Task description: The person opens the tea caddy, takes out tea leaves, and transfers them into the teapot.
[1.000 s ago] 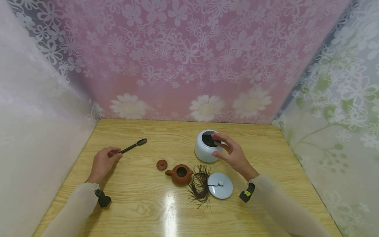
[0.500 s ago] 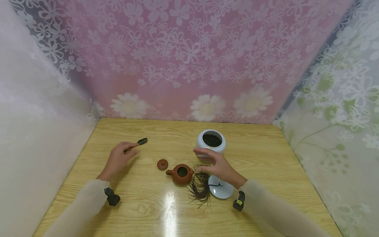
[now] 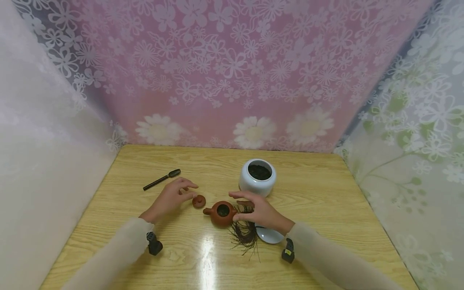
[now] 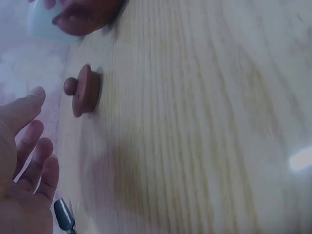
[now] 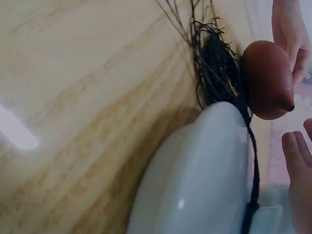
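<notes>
My left hand (image 3: 174,198) hovers beside the small brown teapot lid (image 3: 199,201), fingers loosely bent and holding nothing. In the left wrist view a gap shows between the thumb and the lid (image 4: 86,91). A brown clay teapot (image 3: 219,219), uncovered with dark contents inside, stands right of that lid. My right hand (image 3: 262,211) is at the teapot's right side, above a dark tassel (image 3: 243,235), with its fingers relaxed and parted. From the right wrist view, its fingers look apart from the teapot (image 5: 268,80). The right hand partly hides a white jar lid (image 3: 270,235).
Behind the right hand stands a white jar (image 3: 250,183), uncovered, with dark leaves inside. A black tea scoop (image 3: 161,181) lies at the left of the wooden table (image 3: 308,173). A pink floral cloth (image 3: 217,80) hangs behind the table.
My left hand has let go of the tea scoop and moved right to the teapot lid. My right hand has moved from the jar's mouth down and left to the teapot.
</notes>
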Demonstrator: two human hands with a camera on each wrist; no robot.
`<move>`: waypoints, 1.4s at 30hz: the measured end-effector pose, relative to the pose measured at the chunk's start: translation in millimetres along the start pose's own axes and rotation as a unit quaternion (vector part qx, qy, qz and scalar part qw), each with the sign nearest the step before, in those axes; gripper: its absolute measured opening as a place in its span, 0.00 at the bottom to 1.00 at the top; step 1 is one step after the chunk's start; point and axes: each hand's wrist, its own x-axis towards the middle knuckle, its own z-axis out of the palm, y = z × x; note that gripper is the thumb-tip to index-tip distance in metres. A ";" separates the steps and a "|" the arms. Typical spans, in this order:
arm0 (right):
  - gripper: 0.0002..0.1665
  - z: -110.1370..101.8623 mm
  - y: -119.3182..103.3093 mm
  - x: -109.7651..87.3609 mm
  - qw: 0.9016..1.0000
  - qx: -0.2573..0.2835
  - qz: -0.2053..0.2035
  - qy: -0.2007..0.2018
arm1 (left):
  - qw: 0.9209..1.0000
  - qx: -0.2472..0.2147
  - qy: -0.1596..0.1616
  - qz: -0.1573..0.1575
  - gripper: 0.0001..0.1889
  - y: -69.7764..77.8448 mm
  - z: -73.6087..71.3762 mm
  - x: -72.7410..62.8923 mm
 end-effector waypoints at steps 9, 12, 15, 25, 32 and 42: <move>0.47 5.8 2.4 0.9 0.998 -0.054 0.032 -0.019 | 1.000 0.006 -0.020 0.016 0.10 -0.5 19.1 1.4; 0.46 6.7 3.5 1.1 0.997 -0.061 0.036 -0.023 | 1.000 0.005 -0.019 0.016 0.07 0.2 21.5 0.6; 0.46 7.9 3.3 2.0 0.997 -0.059 0.034 -0.032 | 1.000 0.002 -0.019 0.013 0.07 -0.4 22.7 -0.9; 0.43 11.2 3.9 3.7 0.996 -0.073 0.021 -0.036 | 0.999 0.006 -0.022 0.021 0.08 -1.1 25.8 -2.2; 0.42 12.1 1.9 4.8 0.996 -0.079 0.034 -0.038 | 1.000 0.002 -0.010 0.023 0.08 9.7 20.8 -0.3; 0.39 13.7 2.5 7.5 0.996 -0.072 0.046 -0.028 | 0.999 -0.012 -0.018 0.047 0.08 43.8 17.0 4.3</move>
